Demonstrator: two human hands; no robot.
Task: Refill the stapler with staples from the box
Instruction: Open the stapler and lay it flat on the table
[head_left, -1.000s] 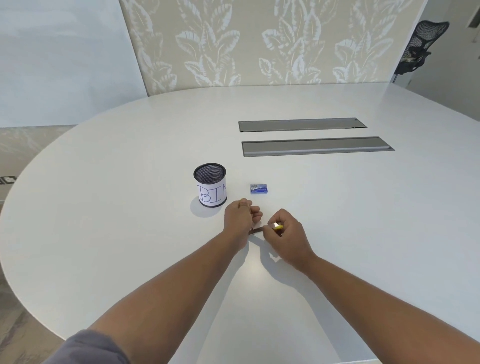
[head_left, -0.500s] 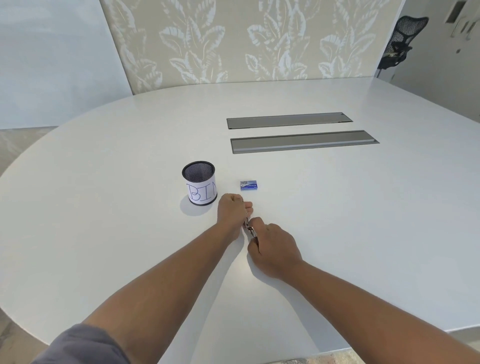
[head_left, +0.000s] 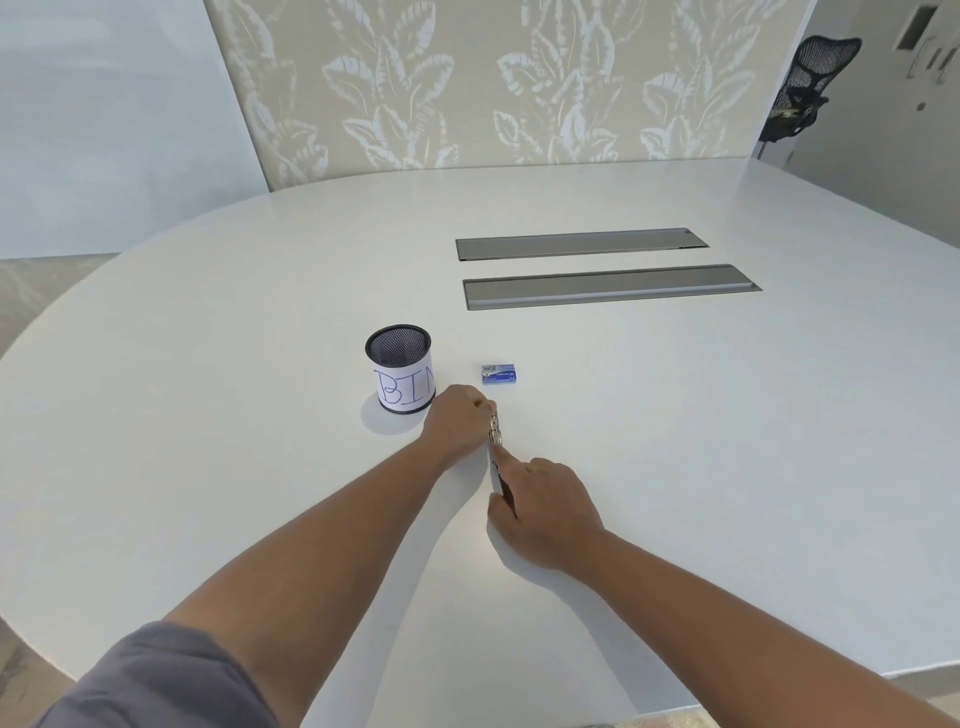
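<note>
A slim metal stapler (head_left: 495, 441) lies lengthwise between my two hands on the white table (head_left: 675, 415), swung apart into a long line. My left hand (head_left: 457, 421) grips its far end. My right hand (head_left: 540, 509) covers and holds its near end, which is mostly hidden under the fingers. A small blue staple box (head_left: 499, 374) sits closed on the table just beyond the stapler, untouched by either hand.
A black mesh cup (head_left: 400, 375) with a paper label reading BIN stands left of the staple box, close to my left hand. Two grey recessed cable trays (head_left: 608, 286) lie farther back. A black office chair (head_left: 810, 83) stands at the far right.
My hands have drawn apart along the stapler, the right one pulling toward me, so the stapler now stretches out longer between them. The yellow part seen earlier is hidden.
</note>
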